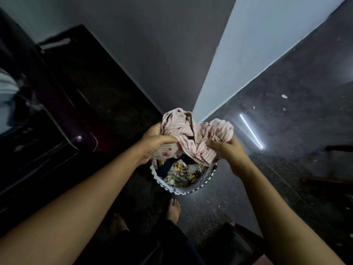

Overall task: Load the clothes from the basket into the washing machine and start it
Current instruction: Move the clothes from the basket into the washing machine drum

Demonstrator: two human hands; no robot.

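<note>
Loading is underway, not finished. The left hand (152,143) and right hand (230,153) each clench a bunch of 1 pink striped garment (193,134), held just above the basket (183,190) on the floor (286,159). At least 2 more pieces, a floral cloth (183,173) and something dark, lie inside it. The washing machine (47,111) stands at left, near the basket; in this gloom its lid may be open, but I cannot tell. Bare floor lies to the right; the wall (248,54) rises just behind the basket's far rim.
</note>
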